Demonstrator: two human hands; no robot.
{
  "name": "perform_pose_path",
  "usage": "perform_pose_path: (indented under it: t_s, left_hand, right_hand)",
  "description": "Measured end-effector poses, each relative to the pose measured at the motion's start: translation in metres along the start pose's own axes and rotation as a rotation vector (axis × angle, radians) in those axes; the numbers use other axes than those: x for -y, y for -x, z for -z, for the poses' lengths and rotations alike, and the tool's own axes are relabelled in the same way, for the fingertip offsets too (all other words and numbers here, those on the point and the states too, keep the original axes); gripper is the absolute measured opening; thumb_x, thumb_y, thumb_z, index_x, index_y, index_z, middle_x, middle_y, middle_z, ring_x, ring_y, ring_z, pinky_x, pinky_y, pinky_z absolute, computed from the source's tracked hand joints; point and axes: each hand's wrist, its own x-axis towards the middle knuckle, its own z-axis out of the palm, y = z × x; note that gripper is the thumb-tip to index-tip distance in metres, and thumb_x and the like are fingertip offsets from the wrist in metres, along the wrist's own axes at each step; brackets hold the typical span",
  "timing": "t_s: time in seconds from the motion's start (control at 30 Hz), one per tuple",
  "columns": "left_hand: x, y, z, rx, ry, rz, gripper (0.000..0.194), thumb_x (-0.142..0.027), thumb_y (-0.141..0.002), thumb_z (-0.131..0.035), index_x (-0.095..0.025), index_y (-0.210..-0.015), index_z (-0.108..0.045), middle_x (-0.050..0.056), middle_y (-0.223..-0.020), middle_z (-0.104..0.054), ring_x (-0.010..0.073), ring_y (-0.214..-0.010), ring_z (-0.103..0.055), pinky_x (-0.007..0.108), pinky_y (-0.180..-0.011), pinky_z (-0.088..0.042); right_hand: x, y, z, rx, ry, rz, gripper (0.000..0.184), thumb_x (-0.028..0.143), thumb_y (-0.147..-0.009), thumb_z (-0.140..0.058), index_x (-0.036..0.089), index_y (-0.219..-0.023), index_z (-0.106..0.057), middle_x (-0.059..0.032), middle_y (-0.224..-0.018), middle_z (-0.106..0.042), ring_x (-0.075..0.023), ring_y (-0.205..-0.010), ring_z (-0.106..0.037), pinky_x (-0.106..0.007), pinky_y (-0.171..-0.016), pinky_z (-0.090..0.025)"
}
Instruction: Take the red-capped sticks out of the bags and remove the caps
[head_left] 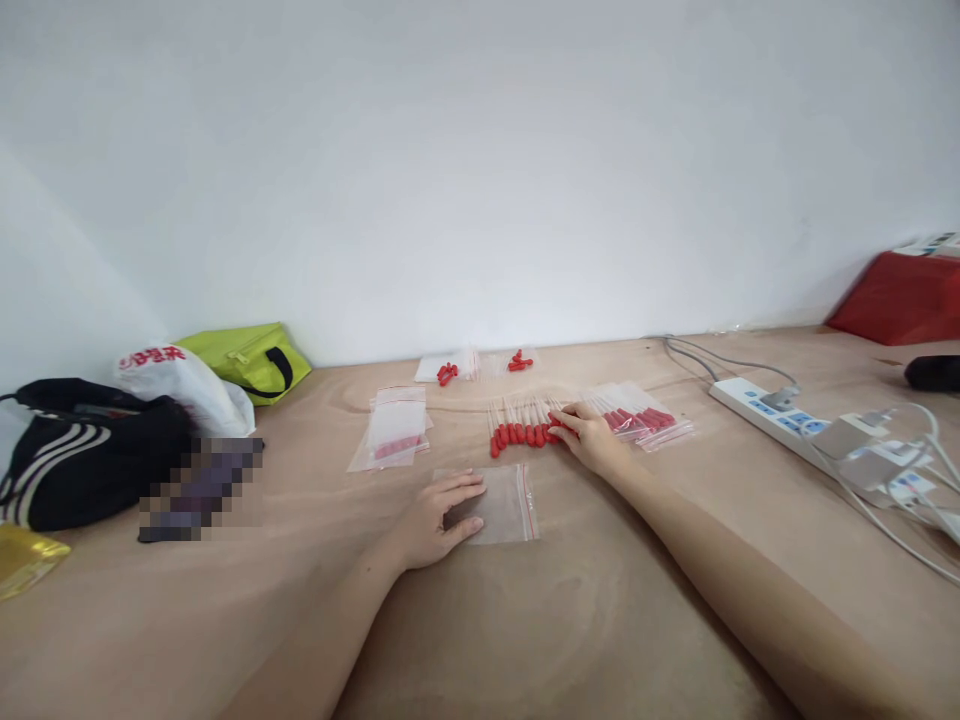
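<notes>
My left hand (442, 520) lies spread on the left part of a clear zip-lock bag (502, 510), which is flat on the table and has a red line along its right side. My right hand (592, 437) reaches to the right end of a row of red-tipped thin sticks (520, 434), its fingers closed on a red tip there. Fingers partly hide that stick. The sticks lie side by side, pale ends pointing toward the wall. Just right of my right hand, bags with red-tipped sticks inside (637, 418) lie overlapping.
Another stack of zip-lock bags (397, 425) lies to the left. Near the wall are two small groups of red pieces (447, 374) on bags. At right is a power strip (765, 410) with plugs and cables; at left, a black bag (97, 450) and a lime-green bag (247, 360).
</notes>
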Motion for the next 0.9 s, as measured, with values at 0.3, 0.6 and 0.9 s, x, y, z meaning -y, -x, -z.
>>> perform_pose_path:
  t_s: [0.3, 0.6, 0.9]
  left_hand:
    - [0.000, 0.001, -0.001, -0.005, -0.036, -0.021, 0.038, -0.038, -0.081, -0.048, -0.026, -0.117, -0.050, 0.004, -0.127, -0.048, 0.0199, -0.119, -0.041, 0.039, -0.100, -0.034]
    - [0.002, -0.003, -0.003, -0.278, -0.111, 0.056, 0.030, -0.033, -0.081, -0.046, -0.022, -0.107, -0.056, 0.007, -0.114, -0.054, 0.0217, -0.108, -0.047, 0.040, -0.093, -0.038]
    - [0.004, -0.002, -0.003, -0.285, 0.186, 0.211, 0.040, -0.028, -0.081, -0.041, -0.019, -0.120, -0.034, 0.001, -0.081, -0.056, 0.0133, -0.073, -0.055, 0.030, -0.072, -0.045]
  right_hand:
    - [0.024, 0.006, 0.012, -0.043, 0.029, -0.043, 0.028, 0.038, -0.083, -0.046, 0.017, -0.090, -0.063, -0.0087, -0.083, -0.060, -0.0202, -0.084, -0.054, -0.033, -0.074, -0.040]
    - [0.091, 0.025, 0.007, 0.326, -0.194, -0.171, 0.013, 0.030, -0.068, -0.063, 0.019, -0.063, -0.058, 0.0030, -0.062, -0.059, -0.0126, -0.066, -0.051, -0.029, -0.067, -0.028]
    - [0.086, 0.026, -0.003, 0.148, -0.326, -0.178, 0.009, 0.024, -0.076, -0.057, 0.019, -0.068, -0.057, 0.0012, -0.064, -0.057, -0.0116, -0.062, -0.049, -0.027, -0.064, -0.030]
